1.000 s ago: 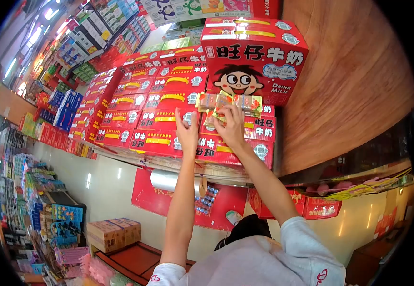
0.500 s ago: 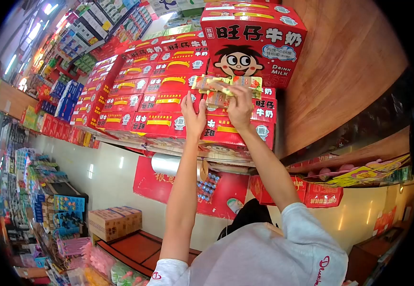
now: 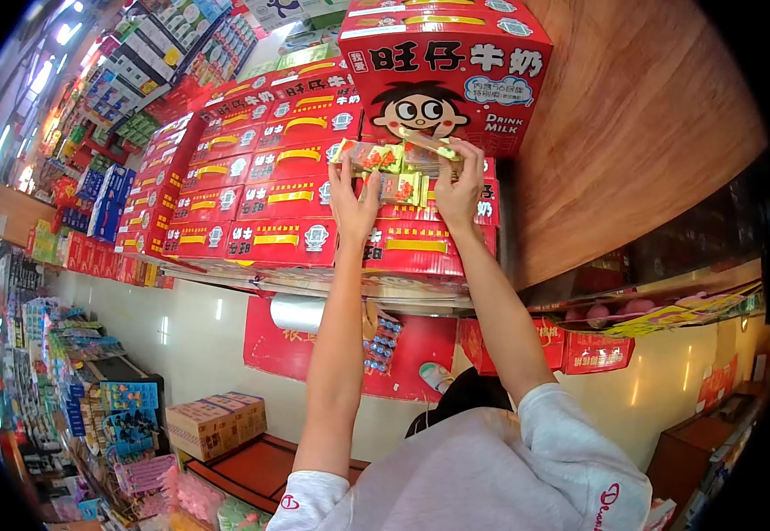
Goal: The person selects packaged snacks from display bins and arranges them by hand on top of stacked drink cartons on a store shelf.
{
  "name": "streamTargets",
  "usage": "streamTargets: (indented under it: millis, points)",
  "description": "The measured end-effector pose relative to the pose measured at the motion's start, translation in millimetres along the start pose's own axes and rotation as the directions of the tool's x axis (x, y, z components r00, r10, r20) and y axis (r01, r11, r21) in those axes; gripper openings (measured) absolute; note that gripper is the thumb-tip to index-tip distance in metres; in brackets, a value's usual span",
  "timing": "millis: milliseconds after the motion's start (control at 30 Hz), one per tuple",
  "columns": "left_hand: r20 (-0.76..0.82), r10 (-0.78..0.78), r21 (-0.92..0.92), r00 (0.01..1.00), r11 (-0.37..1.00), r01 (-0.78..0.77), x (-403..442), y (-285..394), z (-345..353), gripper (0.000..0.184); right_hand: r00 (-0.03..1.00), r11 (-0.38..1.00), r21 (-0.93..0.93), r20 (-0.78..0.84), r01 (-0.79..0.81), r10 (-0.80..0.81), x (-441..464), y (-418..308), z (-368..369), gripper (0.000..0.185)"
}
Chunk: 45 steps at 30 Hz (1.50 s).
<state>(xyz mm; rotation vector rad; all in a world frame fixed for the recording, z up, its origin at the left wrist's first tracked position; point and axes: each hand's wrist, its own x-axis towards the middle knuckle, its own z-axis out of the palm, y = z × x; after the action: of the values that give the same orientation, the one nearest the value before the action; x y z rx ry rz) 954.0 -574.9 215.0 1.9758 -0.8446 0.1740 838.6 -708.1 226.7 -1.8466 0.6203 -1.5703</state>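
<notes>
Small yellow-green snack packets (image 3: 371, 157) with red pictures lie stacked on top of the red milk cartons. My left hand (image 3: 355, 211) grips the left packets, its fingers along their left end and the thumb at the near side. Another packet (image 3: 429, 142), tilted above the pile, is held by my right hand (image 3: 462, 184) at its right end. In front of the right hand's thumb, a nearer packet (image 3: 398, 188) rests between both hands. The fingertips under the packets are partly hidden.
A large red milk carton (image 3: 445, 71) stands just behind the packets. Rows of red cartons with yellow handles (image 3: 277, 240) extend left. A wooden surface (image 3: 633, 133) lies to the right. Below are a red mat (image 3: 265, 354) and a cardboard box (image 3: 216, 425); shelves of goods line the left.
My left hand has moved up onto the left packets. The right hand has shifted slightly right and now holds a packet tilted over the pile. The view has shifted a little.
</notes>
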Motion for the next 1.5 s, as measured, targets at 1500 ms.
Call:
streamTargets:
  millis: [1500]
  points:
    - [-0.153,-0.160,-0.123,0.975,0.982,0.142,-3,3,0,0.066,0.973,0.949,-0.273,0.210,0.155,-0.098,-11,11,11,0.024]
